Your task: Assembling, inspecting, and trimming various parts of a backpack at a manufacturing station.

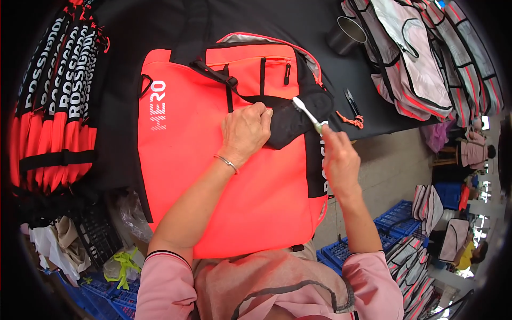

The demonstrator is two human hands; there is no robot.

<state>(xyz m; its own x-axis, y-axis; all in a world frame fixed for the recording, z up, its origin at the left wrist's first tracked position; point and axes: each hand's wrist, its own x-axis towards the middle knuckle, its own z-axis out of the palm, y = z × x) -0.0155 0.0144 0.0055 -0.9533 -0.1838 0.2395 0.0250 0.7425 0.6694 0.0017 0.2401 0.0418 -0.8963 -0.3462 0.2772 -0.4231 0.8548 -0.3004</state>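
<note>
Toothbrush point(308, 112) in the right hand point(341, 159), fingers wrapped round its handle, the head over the black fabric point(290, 125) of an orange backpack point(250, 208). The left hand point(246, 129), curled into a fist, grips that fabric's near-left edge. The backpack lies flat on a black-covered table point(136, 24); beyond its right side are snips point(352, 103), a metal cup point(348, 36) and stacked grey pieces point(413, 58). Orange-and-black pieces point(58, 133) stand bundled at left.

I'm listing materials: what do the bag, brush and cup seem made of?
Bag: probably coated fabric, smooth and fairly matte, with sewn-looking seams. Brush: likely plastic, its white neck slim and smooth. Cup: apparently metal, grey with a bright rim.
</note>
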